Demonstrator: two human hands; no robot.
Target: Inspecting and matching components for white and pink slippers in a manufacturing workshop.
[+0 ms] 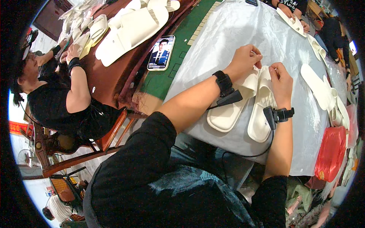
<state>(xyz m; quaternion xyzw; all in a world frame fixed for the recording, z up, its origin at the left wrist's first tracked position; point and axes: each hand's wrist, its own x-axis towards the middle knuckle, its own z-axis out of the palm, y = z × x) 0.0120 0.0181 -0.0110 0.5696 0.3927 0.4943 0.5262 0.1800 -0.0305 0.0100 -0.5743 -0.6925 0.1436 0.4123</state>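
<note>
Two cream slide slippers lie side by side on the grey plastic-covered table in front of me, the left slipper (225, 117) and the right slipper (259, 123), their near ends toward my body. My left hand (246, 62) is over the far end of the left slipper, fingertips and thumb pinched together. Beside the far end of the right slipper, my right hand (282, 78) is closed, with thumb and forefinger meeting. Whatever the fingers hold between the two slippers is too small to make out. A black strap with a small device circles each of my wrists.
Bundles of thin clear strands (304, 79) lie on the grey sheet (197, 95). To the right are more cream slippers (317, 85) and a red plastic-wrapped bundle (330, 154). A phone (161, 53) rests on the green mat at left. Co-workers handle slippers at the left and far right.
</note>
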